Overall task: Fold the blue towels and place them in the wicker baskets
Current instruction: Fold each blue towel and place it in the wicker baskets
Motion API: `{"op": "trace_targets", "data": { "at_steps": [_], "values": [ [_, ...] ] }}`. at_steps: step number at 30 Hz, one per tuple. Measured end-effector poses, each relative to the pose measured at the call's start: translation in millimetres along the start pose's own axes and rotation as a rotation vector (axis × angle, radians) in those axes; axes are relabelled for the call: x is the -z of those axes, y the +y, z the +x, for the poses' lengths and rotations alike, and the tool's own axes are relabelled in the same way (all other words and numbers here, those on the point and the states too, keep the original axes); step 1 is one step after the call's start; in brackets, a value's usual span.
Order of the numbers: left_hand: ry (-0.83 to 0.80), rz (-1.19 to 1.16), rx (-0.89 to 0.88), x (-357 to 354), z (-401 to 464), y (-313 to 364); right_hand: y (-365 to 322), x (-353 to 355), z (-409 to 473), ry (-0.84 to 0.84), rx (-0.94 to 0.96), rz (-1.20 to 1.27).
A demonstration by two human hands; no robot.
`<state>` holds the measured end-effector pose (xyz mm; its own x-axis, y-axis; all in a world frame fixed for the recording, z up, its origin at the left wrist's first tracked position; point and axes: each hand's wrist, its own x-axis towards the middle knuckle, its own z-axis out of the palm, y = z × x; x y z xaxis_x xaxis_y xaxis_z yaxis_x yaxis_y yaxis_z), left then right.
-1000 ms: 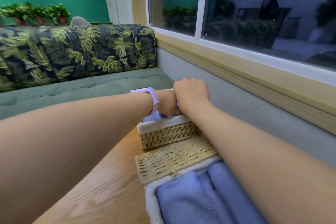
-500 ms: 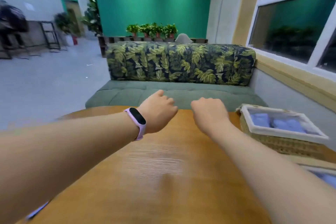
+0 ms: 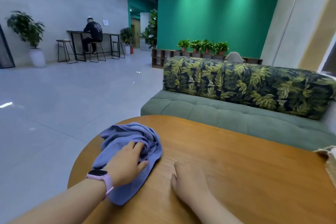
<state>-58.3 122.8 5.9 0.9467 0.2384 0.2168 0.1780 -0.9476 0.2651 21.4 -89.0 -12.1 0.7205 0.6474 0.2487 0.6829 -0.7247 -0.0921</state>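
On the surface [image 3: 236,169], left hand [image 3: 127,163] flat atop the crumpled towel [image 3: 127,132], right hand [image 3: 189,178] open beside: best spread it smooth before folding.

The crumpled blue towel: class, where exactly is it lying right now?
In the head view, the blue towel lies bunched near the left edge of the round wooden table, under the left hand.

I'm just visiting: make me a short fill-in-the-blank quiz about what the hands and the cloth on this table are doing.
1. The left hand rests on a crumpled ____ towel.
2. The right hand lies flat on the bare wooden ____.
3. The pink band is worn on the ____ wrist.

Missing words: blue; table; left
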Motion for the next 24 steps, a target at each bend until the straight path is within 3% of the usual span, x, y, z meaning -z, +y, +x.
{"op": "trace_targets", "data": {
  "at_steps": [3,7,15,19,24],
  "values": [
    [-0.015,-0.130,0.074,-38,1,1,-3,-14,4,-0.006,-0.057,0.063],
    [0.100,0.039,0.066,-74,3,3,2,-41,6,0.093,-0.016,-0.049],
    [0.150,0.077,-0.079,-83,8,3,3,-35,1,0.164,-0.116,0.148],
    [0.114,-0.015,-0.201,-80,-2,20,4,-32,0,0.194,-0.210,0.294],
    [0.055,-0.179,-0.377,-74,-23,54,16,-35,6,0.279,-0.367,0.677]
  ]
}}
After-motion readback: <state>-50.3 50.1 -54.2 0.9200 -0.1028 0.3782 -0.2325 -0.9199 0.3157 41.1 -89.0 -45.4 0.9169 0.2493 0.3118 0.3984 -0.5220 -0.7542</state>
